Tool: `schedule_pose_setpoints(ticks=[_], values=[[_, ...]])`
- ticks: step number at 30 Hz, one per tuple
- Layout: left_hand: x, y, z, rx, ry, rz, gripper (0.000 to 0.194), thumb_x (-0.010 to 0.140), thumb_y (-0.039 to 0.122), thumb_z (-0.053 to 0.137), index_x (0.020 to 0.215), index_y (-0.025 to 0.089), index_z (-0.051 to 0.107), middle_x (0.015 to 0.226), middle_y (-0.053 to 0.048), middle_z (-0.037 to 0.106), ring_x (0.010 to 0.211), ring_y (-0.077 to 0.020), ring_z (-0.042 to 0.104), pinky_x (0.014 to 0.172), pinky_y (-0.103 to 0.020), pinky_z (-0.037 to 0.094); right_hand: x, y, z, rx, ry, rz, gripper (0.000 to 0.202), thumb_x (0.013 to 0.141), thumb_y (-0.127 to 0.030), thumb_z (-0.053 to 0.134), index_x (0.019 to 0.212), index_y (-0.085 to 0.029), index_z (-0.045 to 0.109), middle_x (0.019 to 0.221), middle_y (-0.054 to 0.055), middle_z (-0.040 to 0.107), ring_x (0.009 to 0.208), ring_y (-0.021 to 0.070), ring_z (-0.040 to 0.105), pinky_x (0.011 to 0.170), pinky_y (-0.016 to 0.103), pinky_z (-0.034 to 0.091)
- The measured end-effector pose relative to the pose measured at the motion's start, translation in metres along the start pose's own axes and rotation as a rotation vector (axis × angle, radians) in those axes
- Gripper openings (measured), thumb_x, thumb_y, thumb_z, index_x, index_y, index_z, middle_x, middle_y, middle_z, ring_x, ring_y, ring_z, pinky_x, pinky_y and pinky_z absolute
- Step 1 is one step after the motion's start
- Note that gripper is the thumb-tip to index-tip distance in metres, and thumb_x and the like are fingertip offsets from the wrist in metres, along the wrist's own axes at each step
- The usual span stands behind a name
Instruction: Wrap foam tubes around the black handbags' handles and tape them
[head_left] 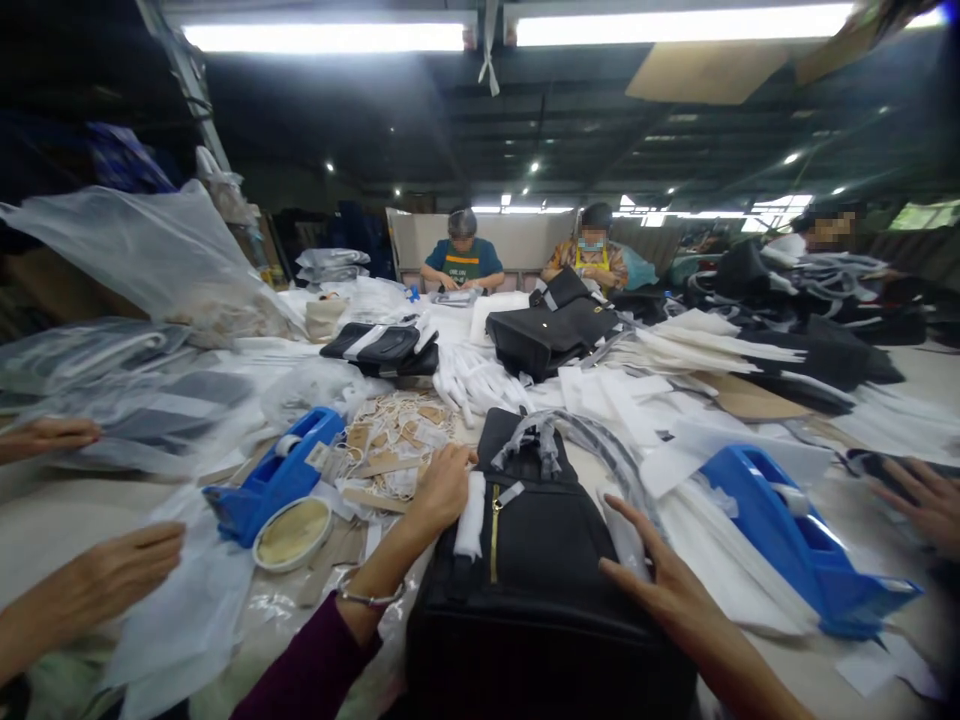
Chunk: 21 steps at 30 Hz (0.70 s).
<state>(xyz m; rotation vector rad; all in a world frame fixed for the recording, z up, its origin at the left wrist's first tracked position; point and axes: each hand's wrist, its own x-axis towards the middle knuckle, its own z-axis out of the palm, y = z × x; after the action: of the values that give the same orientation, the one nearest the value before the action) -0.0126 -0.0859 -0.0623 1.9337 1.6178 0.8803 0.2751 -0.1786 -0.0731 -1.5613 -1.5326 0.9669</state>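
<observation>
A black bag [555, 540] with a gold zipper lies in front of me, its handle and strap wrapped in clear plastic. My left hand [444, 488], below a purple sleeve and a bracelet, has its fingers curled at the bag's upper left edge, beside a white wrapped roll [470, 515]; what its fingertips hold is hidden. My right hand [656, 570] rests against the bag's right side with thumb and fingers spread, next to another pale wrapped piece [624, 535].
Blue tape dispensers [281, 475] [802, 540] stand left and right. A round tub [292, 533] and a heap of string tags [401, 435] lie left. Other people's hands [112, 575] [926, 500] reach in from both sides. Black bags [551, 330] lie further back.
</observation>
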Motion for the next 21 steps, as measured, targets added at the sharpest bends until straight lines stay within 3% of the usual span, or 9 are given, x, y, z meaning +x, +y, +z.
schedule_pose_setpoints(ticks=[3, 6, 9, 12, 16, 19, 21], values=[[-0.020, 0.017, -0.009, 0.102, -0.079, 0.084, 0.027, 0.081, 0.033, 0.053, 0.103, 0.020, 0.059, 0.102, -0.009, 0.054, 0.104, -0.0255, 0.049, 0.096, -0.040, 0.037, 0.000, -0.001, 0.001, 0.001, 0.036, -0.007, 0.077, 0.073, -0.049, 0.062, 0.141, -0.026, 0.034, 0.149, 0.006, 0.035, 0.139, 0.0261, 0.027, 0.116, 0.043, 0.018], [-0.033, 0.020, -0.012, 0.131, -0.142, 0.140, 0.042, 0.073, 0.032, 0.058, 0.113, 0.020, 0.056, 0.111, -0.010, 0.049, 0.110, -0.0272, 0.046, 0.100, -0.043, 0.037, -0.002, -0.001, 0.001, 0.020, 0.040, 0.044, 0.070, 0.077, -0.049, 0.058, 0.139, -0.024, 0.038, 0.146, 0.007, 0.038, 0.137, 0.0258, 0.032, 0.115, 0.043, 0.021], [-0.035, 0.013, -0.010, 0.209, -0.129, 0.190, 0.034, 0.072, 0.023, 0.051, 0.104, 0.022, 0.061, 0.116, -0.009, 0.050, 0.113, -0.0277, 0.045, 0.101, -0.047, 0.034, -0.004, 0.001, 0.002, 0.009, 0.069, 0.049, 0.062, 0.078, -0.046, 0.058, 0.134, -0.022, 0.045, 0.139, 0.009, 0.046, 0.132, 0.0250, 0.038, 0.112, 0.040, 0.027], [-0.032, 0.008, -0.006, 0.357, -0.108, 0.209, 0.022, 0.076, 0.025, 0.046, 0.084, 0.026, 0.067, 0.128, -0.005, 0.052, 0.113, -0.0303, 0.045, 0.094, -0.050, 0.037, -0.002, 0.001, 0.000, -0.059, 0.152, 0.005, 0.051, 0.075, -0.042, 0.062, 0.122, -0.022, 0.057, 0.126, 0.009, 0.053, 0.123, 0.0253, 0.045, 0.107, 0.040, 0.031], [-0.030, 0.007, -0.005, 0.532, -0.085, 0.263, 0.030, 0.080, 0.023, 0.041, 0.085, 0.030, 0.070, 0.133, -0.001, 0.055, 0.119, -0.0325, 0.045, 0.091, -0.053, 0.036, -0.004, -0.028, -0.015, -0.028, 0.244, -0.070, 0.021, 0.077, -0.036, 0.061, 0.092, -0.021, 0.066, 0.104, 0.006, 0.060, 0.105, 0.0231, 0.053, 0.093, 0.036, 0.040], [-0.027, 0.004, -0.006, 0.598, -0.099, 0.317, 0.036, 0.079, 0.020, 0.041, 0.096, 0.033, 0.070, 0.131, -0.001, 0.059, 0.125, -0.0316, 0.044, 0.097, -0.055, 0.031, -0.023, -0.071, -0.036, 0.147, 0.122, -0.117, 0.020, 0.082, -0.038, 0.058, 0.076, -0.019, 0.065, 0.074, 0.001, 0.058, 0.077, 0.0170, 0.055, 0.076, 0.030, 0.043], [-0.026, 0.000, -0.002, 0.630, -0.106, 0.309, 0.037, 0.077, 0.018, 0.043, 0.095, 0.033, 0.071, 0.127, -0.001, 0.062, 0.122, -0.0310, 0.047, 0.097, -0.054, 0.031, -0.045, -0.094, -0.050, 0.266, -0.088, -0.175, 0.024, 0.083, -0.042, 0.058, 0.077, -0.020, 0.067, 0.074, 0.003, 0.060, 0.074, 0.0170, 0.057, 0.072, 0.029, 0.044]])
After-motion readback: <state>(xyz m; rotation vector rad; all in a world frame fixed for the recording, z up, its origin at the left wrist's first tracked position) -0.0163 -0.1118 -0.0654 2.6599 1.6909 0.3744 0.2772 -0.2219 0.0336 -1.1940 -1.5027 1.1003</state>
